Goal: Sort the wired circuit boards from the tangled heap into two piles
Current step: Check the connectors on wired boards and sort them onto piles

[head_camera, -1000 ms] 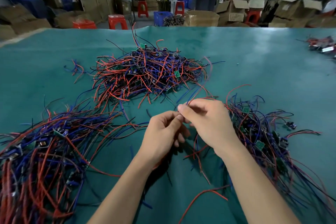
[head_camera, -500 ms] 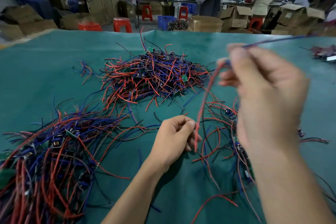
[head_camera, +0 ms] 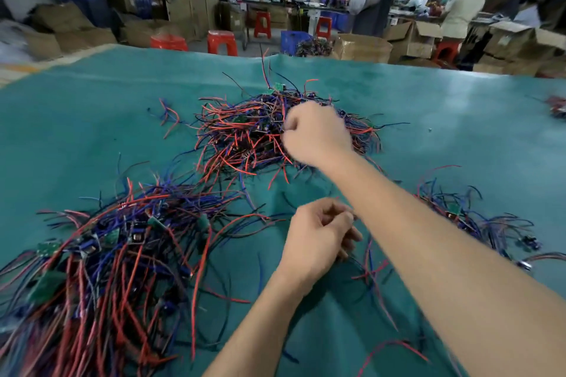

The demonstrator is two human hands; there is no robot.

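The tangled heap point(head_camera: 245, 131) of red, blue and black wires with small green circuit boards lies at the middle of the green table. My right hand point(head_camera: 315, 135) reaches over its right side, blurred, and its curled fingers grip wires there. My left hand point(head_camera: 318, 236) hovers nearer to me above a few loose wires, fingers curled with the thumb against the forefinger; its back hides whatever is inside. One sorted pile point(head_camera: 92, 269) spreads at the near left. Another pile point(head_camera: 477, 220) lies at the right, partly behind my right forearm.
The green cloth-covered table point(head_camera: 459, 119) runs to a far edge with red stools point(head_camera: 222, 41), cardboard boxes point(head_camera: 361, 47) and people working beyond it. A small bunch of wires point(head_camera: 557, 109) lies at the far right edge. Loose red wires point(head_camera: 395, 349) trail near me.
My right hand, raised close to the camera pulling a red and blue wire half a second ago, has dropped forward onto the heap. That wire no longer runs from my left hand.
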